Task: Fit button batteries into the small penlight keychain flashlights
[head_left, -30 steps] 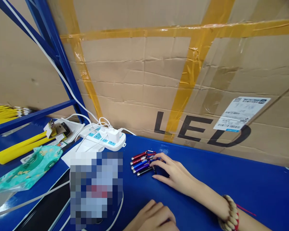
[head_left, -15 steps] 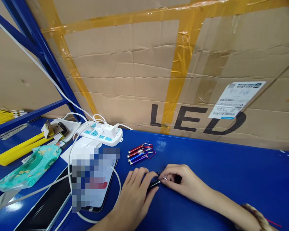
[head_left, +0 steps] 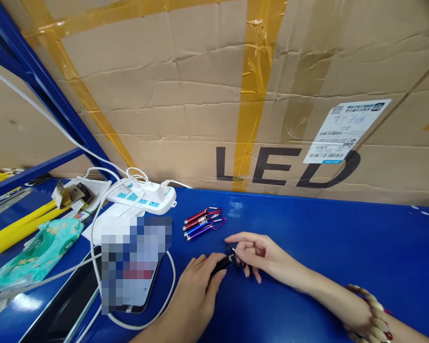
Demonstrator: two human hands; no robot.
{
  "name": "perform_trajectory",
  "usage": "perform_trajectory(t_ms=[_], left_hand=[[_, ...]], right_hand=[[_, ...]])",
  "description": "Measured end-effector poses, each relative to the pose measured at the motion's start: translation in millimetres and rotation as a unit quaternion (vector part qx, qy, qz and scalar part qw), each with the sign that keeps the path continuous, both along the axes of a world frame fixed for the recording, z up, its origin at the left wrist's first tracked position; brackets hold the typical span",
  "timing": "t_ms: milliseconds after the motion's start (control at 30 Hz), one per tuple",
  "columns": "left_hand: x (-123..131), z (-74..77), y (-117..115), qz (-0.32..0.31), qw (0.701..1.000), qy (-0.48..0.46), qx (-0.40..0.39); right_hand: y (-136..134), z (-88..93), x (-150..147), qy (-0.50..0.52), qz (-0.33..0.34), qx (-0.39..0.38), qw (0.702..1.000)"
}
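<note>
My left hand (head_left: 199, 288) is closed around the body of a black keychain flashlight (head_left: 220, 265), its thumb and fingers hiding the rear part. At the flashlight's right end is a dark carabiner clip (head_left: 229, 248). My right hand (head_left: 262, 255) pinches this clip between thumb and curled fingers, while its index finger stretches out to the left above it. Just beyond my hands, several similar flashlights in red, blue and purple (head_left: 202, 231) lie side by side on the blue table (head_left: 307, 228), their clips pointing right.
Left of my left hand lies a phone (head_left: 143, 290), its screen blurred, with a white cable looping around it. A white power strip (head_left: 157, 200) stands behind. Further left are a green tissue pack (head_left: 39, 252) and yellow rods (head_left: 21, 226). A large cardboard box (head_left: 200, 114) borders the back.
My right index finger has straightened out to the left, and the other fingers have opened somewhat around the clip. More of the clip now shows. The camera view has shifted slightly.
</note>
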State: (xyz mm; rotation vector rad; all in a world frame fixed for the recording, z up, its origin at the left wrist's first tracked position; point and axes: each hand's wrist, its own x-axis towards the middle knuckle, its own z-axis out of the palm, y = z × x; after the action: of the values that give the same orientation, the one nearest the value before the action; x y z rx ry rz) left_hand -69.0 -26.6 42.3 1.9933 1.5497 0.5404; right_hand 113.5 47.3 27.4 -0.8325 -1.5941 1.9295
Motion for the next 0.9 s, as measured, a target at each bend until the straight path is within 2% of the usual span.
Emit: perform_trajectory(t_ms=[233, 533, 733, 900], left_hand=[[-8.1, -9.3, 4.3, 0.01, 0.995, -0.097, 0.007], [-6.0, -3.3, 6.3, 0.01, 0.992, -0.125, -0.035], [-7.3, -2.9, 5.5, 0.025, 0.99, -0.133, -0.041], [-5.1, -1.6, 5.0, 0.0, 0.988, -0.13, -0.078]], right_hand=[[1.2, -0.5, 3.1, -0.035, 0.05, 0.0, 0.998], [2.0, -1.2, 2.3, -0.022, 0.051, -0.029, 0.998], [4.1, -2.2, 2.0, 0.023, -0.007, -0.051, 0.998], [7.1, -1.8, 2.5, 0.036, -0.067, -0.081, 0.994]])
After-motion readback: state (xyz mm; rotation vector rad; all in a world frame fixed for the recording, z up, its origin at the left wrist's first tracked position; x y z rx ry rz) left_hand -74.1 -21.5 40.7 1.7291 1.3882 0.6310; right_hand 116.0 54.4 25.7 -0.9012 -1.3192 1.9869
